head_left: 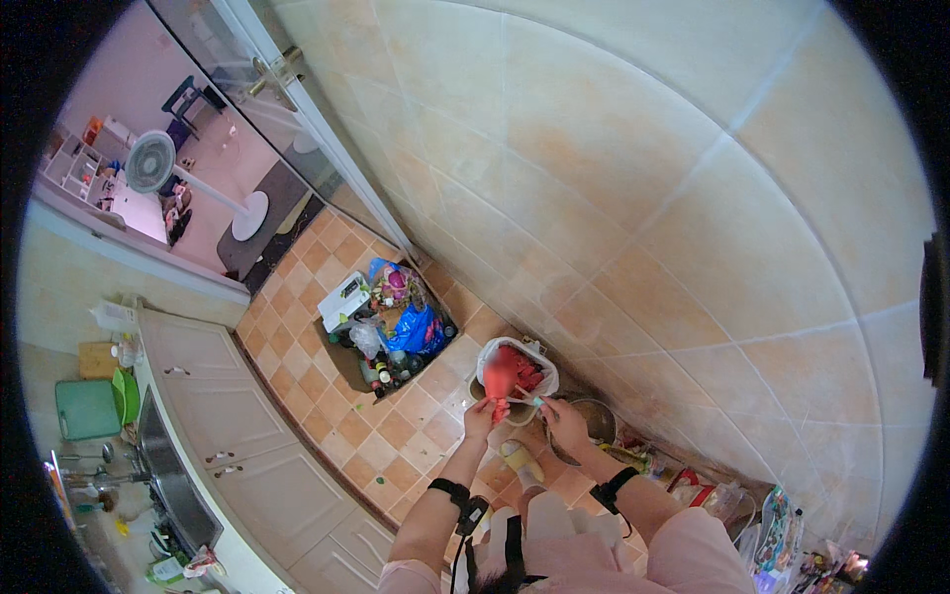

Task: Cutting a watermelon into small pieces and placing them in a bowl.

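My left hand grips the lower end of a red item, possibly a thin plastic bag; part of it is blurred. It hangs over a bin with a white liner, and more red material lies inside. To the right, my right hand pinches a slim pale implement with a teal part near the fingers. The implement's far end reaches toward the red item; whether they touch, I cannot tell.
A box of bottles and bags stands on the tiled floor beyond the bin. A metal pot sits by the wall beside my right hand. Counter cabinets run along the left. A fan stands past the glass door.
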`<state>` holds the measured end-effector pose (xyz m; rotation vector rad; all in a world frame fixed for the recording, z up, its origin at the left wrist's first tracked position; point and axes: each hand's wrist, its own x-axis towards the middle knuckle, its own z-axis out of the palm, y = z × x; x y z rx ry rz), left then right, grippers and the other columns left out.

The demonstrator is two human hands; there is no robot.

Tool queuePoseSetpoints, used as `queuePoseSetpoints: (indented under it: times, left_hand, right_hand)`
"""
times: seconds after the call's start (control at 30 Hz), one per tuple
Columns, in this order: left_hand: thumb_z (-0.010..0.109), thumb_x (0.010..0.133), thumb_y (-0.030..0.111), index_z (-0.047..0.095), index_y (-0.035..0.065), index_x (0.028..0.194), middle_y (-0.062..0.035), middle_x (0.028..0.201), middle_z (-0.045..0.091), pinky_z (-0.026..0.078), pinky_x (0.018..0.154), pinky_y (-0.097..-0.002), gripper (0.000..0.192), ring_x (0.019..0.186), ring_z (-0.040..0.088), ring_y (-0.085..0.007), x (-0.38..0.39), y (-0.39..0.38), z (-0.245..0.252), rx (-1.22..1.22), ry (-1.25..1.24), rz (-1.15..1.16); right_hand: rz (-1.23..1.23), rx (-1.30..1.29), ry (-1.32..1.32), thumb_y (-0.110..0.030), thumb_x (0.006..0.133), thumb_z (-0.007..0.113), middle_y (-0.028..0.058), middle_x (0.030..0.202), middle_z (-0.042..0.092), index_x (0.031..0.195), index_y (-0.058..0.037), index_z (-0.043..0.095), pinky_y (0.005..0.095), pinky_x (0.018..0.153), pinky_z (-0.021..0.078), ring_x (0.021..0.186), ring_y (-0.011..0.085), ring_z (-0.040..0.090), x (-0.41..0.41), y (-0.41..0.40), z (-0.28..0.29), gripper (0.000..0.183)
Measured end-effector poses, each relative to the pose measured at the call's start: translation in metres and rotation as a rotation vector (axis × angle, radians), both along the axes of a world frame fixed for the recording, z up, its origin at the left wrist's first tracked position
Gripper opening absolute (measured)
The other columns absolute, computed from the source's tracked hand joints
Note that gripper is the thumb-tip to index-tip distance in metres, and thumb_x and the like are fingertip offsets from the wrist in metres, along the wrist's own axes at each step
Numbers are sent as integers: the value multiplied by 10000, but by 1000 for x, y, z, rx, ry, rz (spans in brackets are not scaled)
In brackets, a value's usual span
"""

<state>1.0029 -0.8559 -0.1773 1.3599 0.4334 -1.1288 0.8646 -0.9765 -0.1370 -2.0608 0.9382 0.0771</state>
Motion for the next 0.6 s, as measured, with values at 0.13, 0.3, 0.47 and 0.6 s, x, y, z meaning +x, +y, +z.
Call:
queuePoseSetpoints:
  times: [0.13, 0.3, 0.47, 0.6]
  left_hand:
    - [478, 853, 103, 429, -35, 1105, -142, 970, 575, 534, 667, -309, 292, 788, 608, -231, 5, 6, -13, 27, -13, -72]
    - [459, 857, 81, 432, -44, 1105, -159, 986, 562, 536, 682, -324, 279, 817, 599, -245, -2, 1, 1, 48, 25, 27]
    - [458, 864, 104, 459, -39, 1093, -147, 955, 579, 517, 708, -308, 269, 829, 593, -233, 1, 16, -2, -126, 29, 46]
    - [474, 866, 148, 489, -11, 1090, -123, 971, 594, 467, 774, -275, 275, 863, 583, -181, 4, 26, 29, -287, -36, -45]
  right_hand:
    - [-157, 91, -56, -269, 868, 430, 118, 846, 605, 1054, -37, 536, 336, 677, 439, 760, 269, 574, -4, 1, -24, 316]
    - [-255, 428, -38, -290, 877, 412, 120, 785, 603, 1033, -33, 539, 338, 667, 426, 718, 256, 569, -4, -4, -25, 327]
    - [-379, 423, -107, -253, 870, 444, 31, 693, 575, 936, -11, 554, 232, 465, 366, 510, 88, 449, -1, 0, -30, 273]
    - [-333, 494, -153, -294, 855, 476, 17, 676, 553, 919, -28, 559, 224, 436, 355, 495, 76, 428, 0, -11, -21, 286]
